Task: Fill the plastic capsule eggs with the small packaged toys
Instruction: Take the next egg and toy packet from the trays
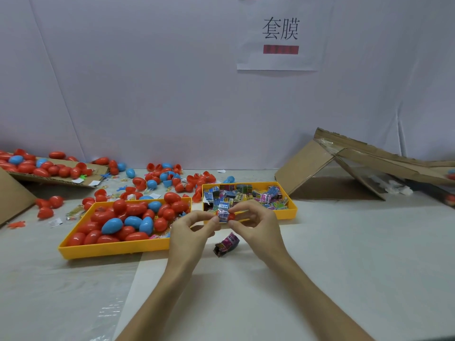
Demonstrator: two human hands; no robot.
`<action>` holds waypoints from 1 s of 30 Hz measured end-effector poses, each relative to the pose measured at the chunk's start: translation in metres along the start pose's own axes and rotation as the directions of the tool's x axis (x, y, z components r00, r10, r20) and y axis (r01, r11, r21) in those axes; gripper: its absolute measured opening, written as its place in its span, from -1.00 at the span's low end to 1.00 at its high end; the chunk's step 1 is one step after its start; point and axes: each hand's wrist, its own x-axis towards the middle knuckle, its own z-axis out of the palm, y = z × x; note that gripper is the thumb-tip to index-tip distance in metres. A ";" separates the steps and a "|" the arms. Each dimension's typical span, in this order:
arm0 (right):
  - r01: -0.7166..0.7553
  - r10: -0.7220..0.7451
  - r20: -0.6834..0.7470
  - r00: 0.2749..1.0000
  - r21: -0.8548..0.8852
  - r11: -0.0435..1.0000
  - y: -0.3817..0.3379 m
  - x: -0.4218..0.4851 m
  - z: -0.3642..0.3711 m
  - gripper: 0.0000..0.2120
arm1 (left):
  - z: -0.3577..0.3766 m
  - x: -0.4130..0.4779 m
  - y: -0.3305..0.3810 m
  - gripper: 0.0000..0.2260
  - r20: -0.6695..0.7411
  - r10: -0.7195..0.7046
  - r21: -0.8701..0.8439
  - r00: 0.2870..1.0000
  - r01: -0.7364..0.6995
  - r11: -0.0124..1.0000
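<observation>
My left hand (190, 228) and my right hand (256, 223) meet above the table, in front of the two yellow trays. Between their fingertips sit a small blue-and-white toy packet (223, 214) and a red egg capsule (231, 216), mostly hidden by the packet and my fingers. Both hands pinch this pair. The left yellow tray (110, 248) holds several red and blue eggs (112, 225). Several small packaged toys (246, 194) fill the right yellow tray (286, 214). One dark pink packet (226, 244) lies loose on the table below my hands.
Loose red and blue eggs and egg halves (157, 179) are scattered behind the trays and over a cardboard sheet (56, 179) at far left. A flattened, tented cardboard box (344, 166) stands at the right. A white wall with a paper sign (280, 33) closes the back.
</observation>
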 end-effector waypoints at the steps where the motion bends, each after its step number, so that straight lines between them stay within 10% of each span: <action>1: -0.001 0.001 0.004 1.000 0.008 1.000 0.000 0.000 0.000 -0.72 | 0.000 0.000 0.000 -0.98 0.006 -0.006 -0.008 1.000 0.006 1.000; 30: -0.101 0.095 0.084 0.992 0.072 0.992 -0.002 0.000 0.000 -0.75 | -0.003 0.005 -0.003 -0.84 -0.002 -0.004 -0.001 1.000 0.004 1.000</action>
